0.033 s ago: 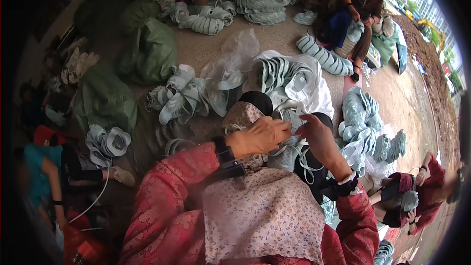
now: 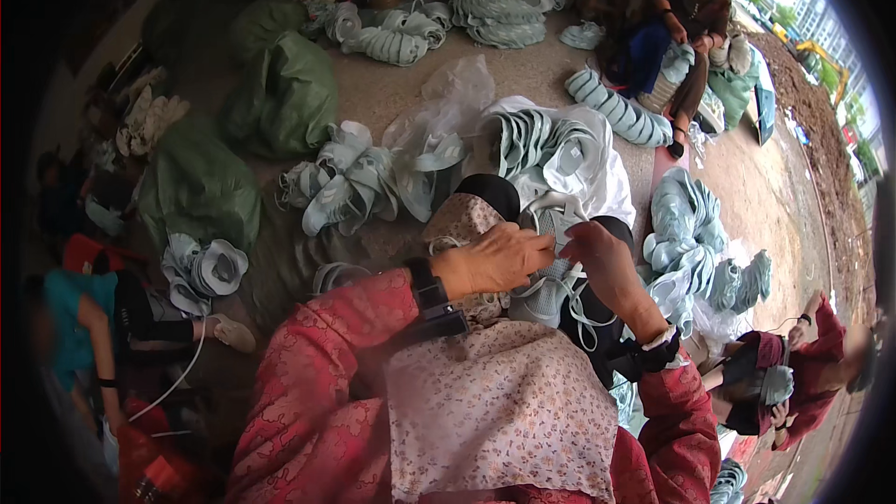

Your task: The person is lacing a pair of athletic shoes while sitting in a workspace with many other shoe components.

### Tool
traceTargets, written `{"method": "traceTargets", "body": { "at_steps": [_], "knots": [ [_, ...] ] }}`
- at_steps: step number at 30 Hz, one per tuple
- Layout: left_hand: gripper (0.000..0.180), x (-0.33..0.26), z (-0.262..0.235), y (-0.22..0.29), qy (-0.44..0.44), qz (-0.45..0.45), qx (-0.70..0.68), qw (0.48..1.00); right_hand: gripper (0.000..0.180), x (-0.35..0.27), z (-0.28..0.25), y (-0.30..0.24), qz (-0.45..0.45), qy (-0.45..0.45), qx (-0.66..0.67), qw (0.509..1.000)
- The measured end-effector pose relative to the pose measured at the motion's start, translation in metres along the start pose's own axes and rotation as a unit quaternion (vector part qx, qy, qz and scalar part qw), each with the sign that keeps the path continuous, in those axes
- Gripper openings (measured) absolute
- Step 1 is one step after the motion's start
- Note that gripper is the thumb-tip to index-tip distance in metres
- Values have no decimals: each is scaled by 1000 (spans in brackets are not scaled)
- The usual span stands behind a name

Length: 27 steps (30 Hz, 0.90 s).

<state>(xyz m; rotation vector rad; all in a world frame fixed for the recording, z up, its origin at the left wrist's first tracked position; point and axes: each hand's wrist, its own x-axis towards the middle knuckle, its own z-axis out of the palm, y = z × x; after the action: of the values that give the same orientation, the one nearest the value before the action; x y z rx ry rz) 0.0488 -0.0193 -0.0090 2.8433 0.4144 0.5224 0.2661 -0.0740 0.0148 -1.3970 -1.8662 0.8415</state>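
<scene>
A light grey-blue shoe upper (image 2: 541,301) lies across my lap, with a white shoelace (image 2: 586,319) trailing in loops from its right side. My left hand (image 2: 504,259) is closed, its thumb and fingertips pinched at the lacing edge of the upper. Opposite it, my right hand (image 2: 602,259) is bent over the lacing with fingers pinched together, and a strand of lace runs down from below them. The fingertips of both hands partly hide the eyelets. Under my forearms a flowered cloth (image 2: 504,401) covers my lap.
Stacked uppers on white plastic (image 2: 616,154) lie just beyond my knees. More uppers (image 2: 350,182) are heaped front left, others (image 2: 686,224) to the right. Green sacks (image 2: 280,98) stand at left. People sit working at far right (image 2: 686,28), right (image 2: 812,369) and left (image 2: 79,327).
My right hand's fingers have dipped slightly and drawn closer together over the lacing. My left hand and the shoe upper look the same.
</scene>
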Motion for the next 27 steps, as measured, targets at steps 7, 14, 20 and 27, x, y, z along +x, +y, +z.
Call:
{"method": "traceTargets", "body": {
  "at_steps": [7, 14, 20, 27],
  "knots": [
    [31, -11, 12, -6, 44, -18, -78, 996, 14, 9, 15, 18, 6, -47, 176, 983],
    [27, -13, 15, -10, 44, -54, -179, 981, 12, 16, 10, 9, 88, -131, 214, 964],
    [26, -13, 2, -14, 7, -23, -239, 971, 11, 25, 8, 23, -2, -209, 142, 967],
    [22, -11, 9, -12, 23, -30, -230, 972, 12, 32, 15, 25, -131, -204, 74, 967]
  ]
}}
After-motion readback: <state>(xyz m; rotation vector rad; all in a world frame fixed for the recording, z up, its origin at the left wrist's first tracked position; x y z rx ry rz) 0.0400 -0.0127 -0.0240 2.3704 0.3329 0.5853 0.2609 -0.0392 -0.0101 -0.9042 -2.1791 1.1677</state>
